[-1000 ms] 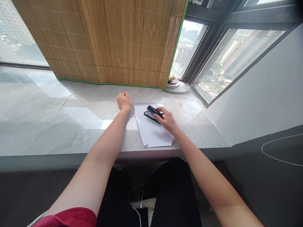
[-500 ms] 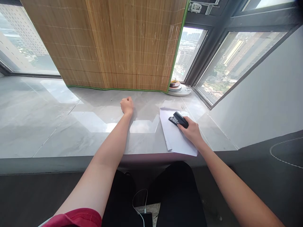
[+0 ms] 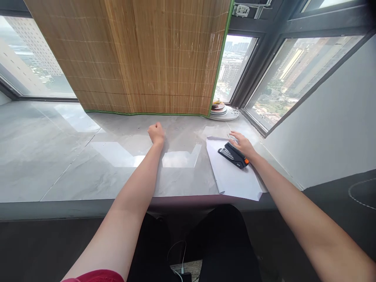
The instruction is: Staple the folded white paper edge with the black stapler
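Note:
A black stapler [image 3: 234, 156] with an orange part at its near end lies on a stack of white paper [image 3: 239, 182]. My right hand [image 3: 241, 143] is just past the stapler at its upper right, fingers stretched out and not wrapped round it; whether they brush it I cannot tell. Further left, my left hand [image 3: 156, 133] rests on the grey marble-look windowsill [image 3: 88, 176] as a closed fist, with nothing showing in it.
A bamboo blind [image 3: 141, 58] with green edging hangs down to the back of the sill. Stacked plates [image 3: 219, 111] stand in the right corner by the window frame [image 3: 261, 66]. A white wall [image 3: 329, 105] bounds the right. Below, a white cable [image 3: 183, 258] hangs between my knees.
My right hand has let go of the stapler, opened and moved right and away from me. The stapler and paper now lie further right. My left fist has hardly moved.

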Motion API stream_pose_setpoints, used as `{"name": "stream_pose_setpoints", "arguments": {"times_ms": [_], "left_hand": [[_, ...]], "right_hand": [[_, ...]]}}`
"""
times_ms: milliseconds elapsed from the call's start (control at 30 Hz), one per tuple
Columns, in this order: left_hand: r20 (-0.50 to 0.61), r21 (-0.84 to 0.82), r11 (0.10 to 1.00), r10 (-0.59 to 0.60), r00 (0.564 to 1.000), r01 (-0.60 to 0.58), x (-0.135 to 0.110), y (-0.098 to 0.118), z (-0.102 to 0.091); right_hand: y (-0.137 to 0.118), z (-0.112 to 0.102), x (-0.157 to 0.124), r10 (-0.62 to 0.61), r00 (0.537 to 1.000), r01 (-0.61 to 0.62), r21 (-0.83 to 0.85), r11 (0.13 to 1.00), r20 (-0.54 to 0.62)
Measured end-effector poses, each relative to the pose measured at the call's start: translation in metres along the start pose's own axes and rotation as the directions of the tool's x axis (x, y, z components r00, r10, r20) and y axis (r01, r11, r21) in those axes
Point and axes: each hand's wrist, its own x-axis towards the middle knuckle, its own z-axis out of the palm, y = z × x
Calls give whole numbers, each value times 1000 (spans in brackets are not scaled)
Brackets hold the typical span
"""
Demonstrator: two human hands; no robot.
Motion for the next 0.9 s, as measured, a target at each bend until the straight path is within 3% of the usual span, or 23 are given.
{"name": "stream_pose_setpoints", "arguments": {"times_ms": [133, 233, 333, 433, 500, 567, 600, 700, 767, 900], "left_hand": [[-95, -202, 969, -166, 982, 144, 4, 0, 0], [-60, -345, 923, -205, 977, 173, 3, 6, -3], [14, -363, 906, -228, 973, 218, -3, 12, -13], [-4, -133, 958, -256, 967, 253, -13, 12, -38], [-19, 191, 970, -151, 988, 152, -19, 3, -67], [-75, 504, 863, 4, 997, 35, -24, -14, -105], [-81, 603, 797, 17, 997, 36, -26, -23, -124], [-99, 737, 662, -92, 991, 135, -31, -49, -168], [-73, 770, 625, -120, 990, 133, -32, -58, -179], [-90, 791, 600, -80, 993, 119, -31, -59, -173]], "right_hand": [[-17, 29, 18, 46, 968, 39, -326, 945, 248], [-54, 54, 23, 61, 945, 86, -423, 902, 322], [-103, 83, 29, 89, 939, 71, -438, 896, 333], [-156, 114, 36, 126, 932, 36, -433, 901, 339], [-190, 133, 41, 119, 920, 47, -408, 912, 373], [-220, 151, 44, 61, 902, 96, -336, 937, 428], [-233, 159, 45, 37, 897, 112, -308, 945, 441], [-264, 179, 46, -12, 895, 138, -252, 958, 445], [-277, 187, 47, -49, 888, 164, -215, 963, 457], [-286, 191, 48, -131, 858, 223, -130, 966, 497]]}}
